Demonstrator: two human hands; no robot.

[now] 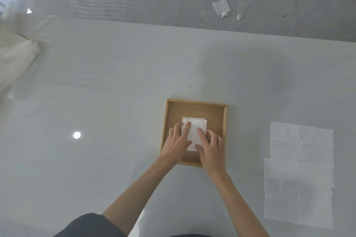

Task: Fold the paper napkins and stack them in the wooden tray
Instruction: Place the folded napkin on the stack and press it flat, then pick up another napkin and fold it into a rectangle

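A square wooden tray (194, 107) sits on the white table in front of me. Inside it lies a small stack of folded white napkins (193, 132). My left hand (178, 141) rests flat on the stack's left side, fingers spread. On the right side, my right hand (211, 147) presses down the same way, its index finger on the top napkin. Neither hand grips anything. To the right of the tray, two unfolded white napkins (300, 161) lie flat on the table, one partly overlapping the other.
The white table (107, 86) ends at a far edge, with grey tiled floor beyond it. Paper scraps (221, 7) lie on that floor. A cream cloth bundle (13, 57) lies at the table's left edge. A ceiling light reflects at the left of the tray.
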